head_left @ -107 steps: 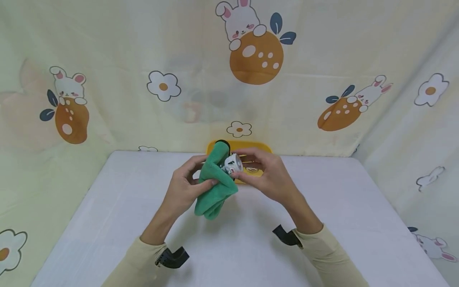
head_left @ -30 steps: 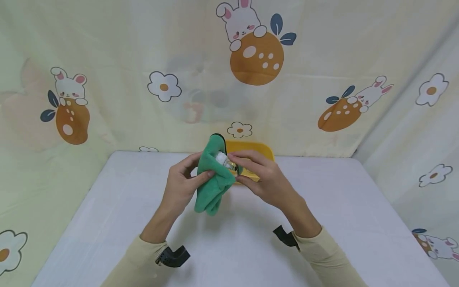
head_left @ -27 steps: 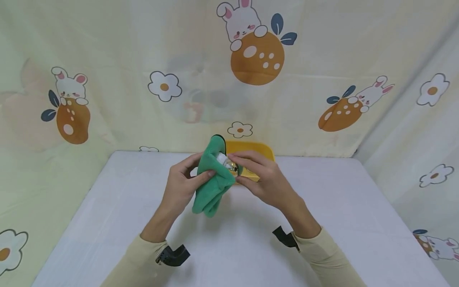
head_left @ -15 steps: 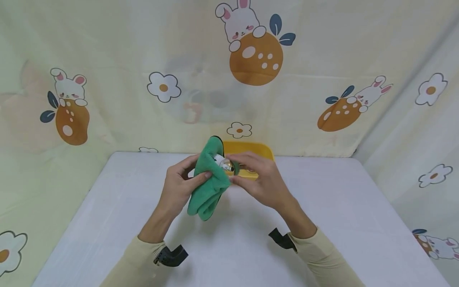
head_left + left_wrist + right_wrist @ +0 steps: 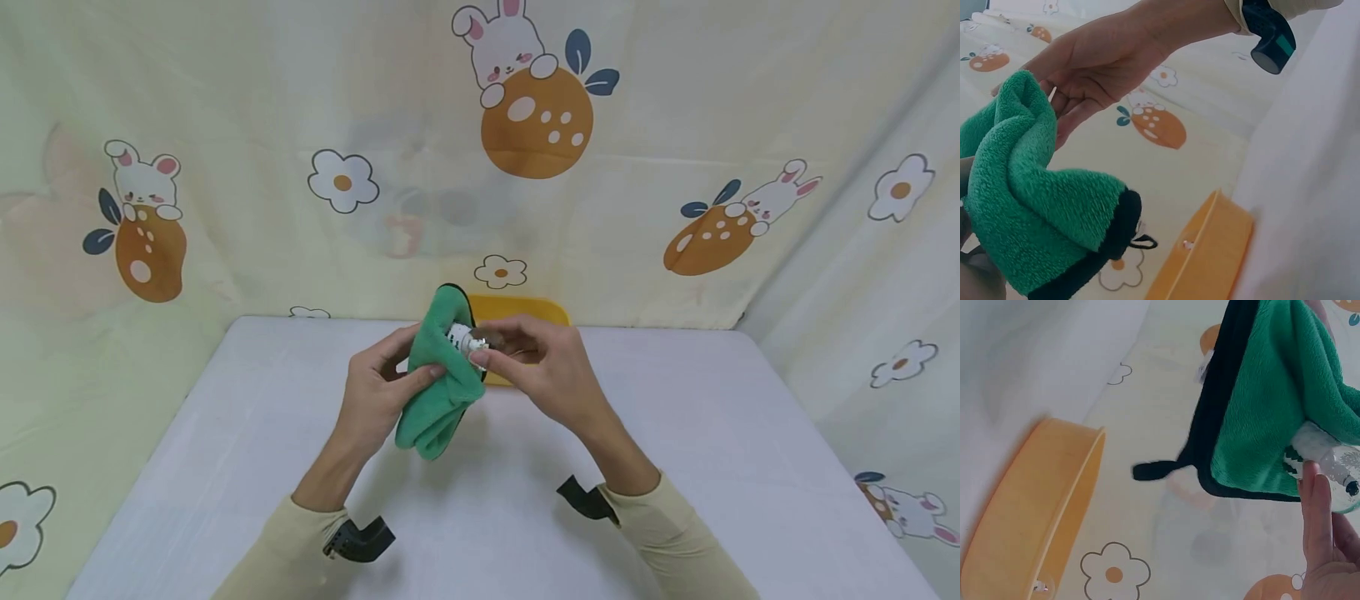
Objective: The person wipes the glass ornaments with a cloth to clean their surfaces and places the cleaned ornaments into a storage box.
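My left hand (image 5: 372, 389) grips a folded green towel (image 5: 435, 404) with a black edge and a hanging loop, thumb pressed on its front. Partly tucked into the towel's fold is a small snow globe (image 5: 460, 337), its white base marked in black. The right wrist view shows more of the snow globe (image 5: 1311, 447), with clear glass to the right of the base. Thumb and fingers of my right hand (image 5: 555, 371) pinch its glass end. Both hands are raised above the table. In the left wrist view the towel (image 5: 1035, 194) hides the globe.
Behind the hands, a yellow tray (image 5: 525, 308) stands at the table's far edge, against the printed curtain (image 5: 405, 108). A small clear round thing (image 5: 1041, 586) with a white bit inside lies in it. The white tabletop (image 5: 480, 517) stretches out in front.
The snow globe has been turned about: its white base faced right, toward my right hand, and now points left into the towel. My right fingers have shifted on the glass; the left hand keeps its grip.
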A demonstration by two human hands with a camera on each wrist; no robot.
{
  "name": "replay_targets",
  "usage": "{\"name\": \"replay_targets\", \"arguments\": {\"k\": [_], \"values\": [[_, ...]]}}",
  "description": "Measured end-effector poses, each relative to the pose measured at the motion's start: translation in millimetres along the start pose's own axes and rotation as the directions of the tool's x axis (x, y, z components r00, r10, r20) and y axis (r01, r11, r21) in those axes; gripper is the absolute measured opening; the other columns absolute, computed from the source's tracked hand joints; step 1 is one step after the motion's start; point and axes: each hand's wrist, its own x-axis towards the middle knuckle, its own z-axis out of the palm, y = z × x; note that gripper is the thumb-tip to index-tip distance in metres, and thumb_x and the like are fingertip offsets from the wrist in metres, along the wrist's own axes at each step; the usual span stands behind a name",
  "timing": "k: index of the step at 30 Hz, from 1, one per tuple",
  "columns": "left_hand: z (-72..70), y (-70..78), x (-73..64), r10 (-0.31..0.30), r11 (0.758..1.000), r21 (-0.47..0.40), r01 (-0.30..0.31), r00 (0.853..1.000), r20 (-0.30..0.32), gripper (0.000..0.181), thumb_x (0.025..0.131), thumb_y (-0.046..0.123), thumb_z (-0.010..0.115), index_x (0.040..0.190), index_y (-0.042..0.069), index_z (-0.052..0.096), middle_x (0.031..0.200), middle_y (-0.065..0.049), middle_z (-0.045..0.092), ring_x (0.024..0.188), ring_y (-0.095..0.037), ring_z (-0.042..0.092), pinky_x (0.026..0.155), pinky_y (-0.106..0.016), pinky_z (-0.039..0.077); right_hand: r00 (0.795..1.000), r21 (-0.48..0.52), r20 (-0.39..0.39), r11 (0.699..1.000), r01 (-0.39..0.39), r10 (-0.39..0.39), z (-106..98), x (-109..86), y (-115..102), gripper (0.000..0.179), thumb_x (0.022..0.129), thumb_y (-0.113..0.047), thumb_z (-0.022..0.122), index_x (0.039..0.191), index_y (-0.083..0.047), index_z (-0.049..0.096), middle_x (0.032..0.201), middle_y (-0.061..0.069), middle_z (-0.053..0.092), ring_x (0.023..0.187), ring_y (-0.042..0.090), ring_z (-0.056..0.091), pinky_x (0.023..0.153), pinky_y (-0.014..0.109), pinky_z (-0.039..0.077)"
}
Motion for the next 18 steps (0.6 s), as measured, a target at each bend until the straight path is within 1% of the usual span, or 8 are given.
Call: {"name": "replay_targets", "arguments": {"k": [2,5,11,14,18], "values": [[0.6,-0.1,-0.1,0.012,1.000,0.008,-0.012,1.000,-0.021,0.048,0.090,0.003,0.076,0.135,0.012,0.065,0.129,-0.007,0.067,0.117,-0.025,0.065,0.089,-0.038,0.061,1.000,0.021,0.002,1.000,-0.024,0.024,0.0,-0.6,-0.1,0.026,0.087,-0.016,0.082,0.111,-0.010,0.074,0.101,0.000,0.076,0.076,0.012,0.071,0.068,0.029,0.062],[0.3,0.2,0.4,0.020,1.000,0.009,-0.020,0.999,-0.043,0.047,0.090,0.003,0.076,0.135,0.012,0.065,0.128,-0.006,0.068,0.118,-0.025,0.065,0.089,-0.038,0.060,0.999,0.047,0.011,0.998,-0.031,0.030,1.6,-1.3,1.5,0.027,0.088,-0.015,0.081,0.114,-0.010,0.073,0.104,0.000,0.075,0.082,0.014,0.071,0.071,0.030,0.063],[-2.1,0.4,1.8,0.018,1.000,0.001,-0.018,0.998,-0.066,0.045,0.089,0.001,0.077,0.132,0.009,0.067,0.125,-0.008,0.070,0.116,-0.025,0.066,0.089,-0.037,0.060,0.998,0.017,0.039,0.999,0.040,-0.041,4.3,-2.8,4.1,0.037,0.088,-0.012,0.080,0.124,-0.011,0.072,0.108,0.001,0.070,0.091,0.016,0.068,0.078,0.029,0.063],[-3.3,0.9,2.5,0.013,1.000,0.004,-0.013,0.997,-0.075,0.045,0.088,0.000,0.077,0.131,0.007,0.067,0.125,-0.009,0.070,0.115,-0.025,0.066,0.089,-0.037,0.061,0.996,-0.008,0.056,0.997,0.072,-0.071,4.7,-2.8,4.0,0.042,0.087,-0.011,0.081,0.128,-0.011,0.070,0.110,0.001,0.068,0.092,0.015,0.067,0.079,0.029,0.062],[-4.6,3.0,3.2,-0.001,1.000,0.010,0.001,0.998,-0.068,0.045,0.088,0.000,0.077,0.132,0.006,0.067,0.126,-0.009,0.069,0.117,-0.025,0.065,0.089,-0.036,0.060,0.991,-0.057,0.071,0.991,0.120,-0.116,4.1,-2.5,6.4,0.046,0.085,-0.011,0.082,0.129,-0.010,0.070,0.111,0.002,0.066,0.092,0.014,0.067,0.079,0.029,0.062]]}}
